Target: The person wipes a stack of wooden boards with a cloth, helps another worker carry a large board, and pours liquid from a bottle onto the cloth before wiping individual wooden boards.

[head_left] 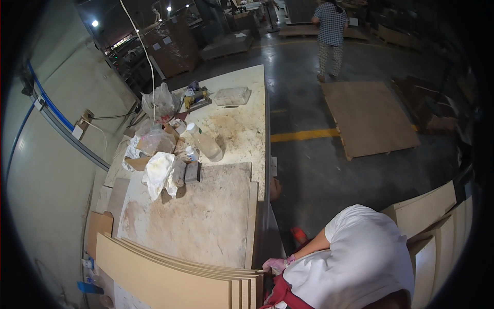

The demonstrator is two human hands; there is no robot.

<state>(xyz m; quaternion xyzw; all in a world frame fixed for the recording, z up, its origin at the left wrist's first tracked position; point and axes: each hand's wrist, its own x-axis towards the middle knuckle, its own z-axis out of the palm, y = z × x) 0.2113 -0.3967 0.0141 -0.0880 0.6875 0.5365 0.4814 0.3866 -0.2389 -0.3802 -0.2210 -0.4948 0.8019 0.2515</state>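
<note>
At the workbench (pixel 242 129) corner, gloved hand (pixel 275 265) fingers gripping stacked boards (pixel 175 278) (other hand hidden), rag (pixel 159 175), bottle (pixel 206 143) beyond

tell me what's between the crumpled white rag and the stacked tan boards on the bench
In the head view, only the bare, stained work panel lies between the white rag and the stacked tan boards.

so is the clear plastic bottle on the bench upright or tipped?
Tipped: the clear plastic bottle lies on its side on the workbench, cap toward the far left.
</note>
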